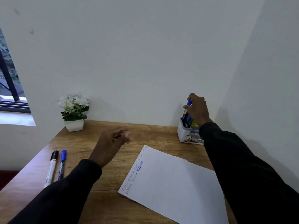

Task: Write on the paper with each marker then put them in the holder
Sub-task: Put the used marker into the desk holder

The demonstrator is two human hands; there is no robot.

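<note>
Marker, blue-capped, stands tilted at the right of the frame, its lower end inside the holder among other markers. The right hand has its fingers clamped on the marker's upper part, just below the cap, thumb on the near side. That arm, in a dark sleeve, runs down to the lower right corner. The white holder sits on the bench against the wall. At centre, the left hand hovers above the bench, fingers loosely curled and apart, holding nothing. Paper lies at lower centre, between the arms, with lines of writing along its left edge, the last word in blue. At lower left two capped markers lie side by side on the bench: black marker and blue marker. A potted plant stands at the back left of the bench.
</note>
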